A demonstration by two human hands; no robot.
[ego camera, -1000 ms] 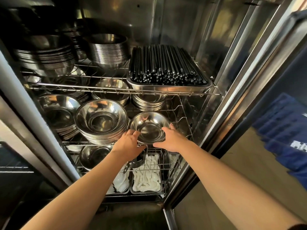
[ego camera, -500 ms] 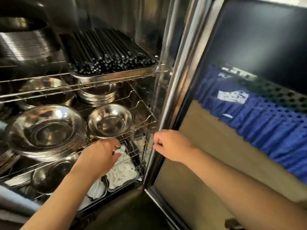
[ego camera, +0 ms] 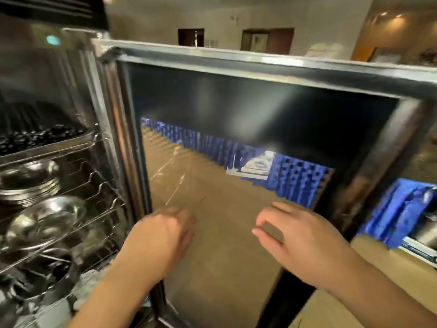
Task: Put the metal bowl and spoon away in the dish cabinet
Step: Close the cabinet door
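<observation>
Both hands have left the cabinet shelves: the left hand (ego camera: 163, 235) and right hand (ego camera: 300, 240), fingers released and empty, now hover before the glass door (ego camera: 236, 129); the metal bowl (ego camera: 45, 216) rests by the shelf's right edge.

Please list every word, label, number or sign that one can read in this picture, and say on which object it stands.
None can be read.
White label on the blue plastic crates seen through the glass cabinet door: print too blurred to read.
Small blue-green light on the steel cabinet frame: a blurred glow, no characters visible.
</observation>
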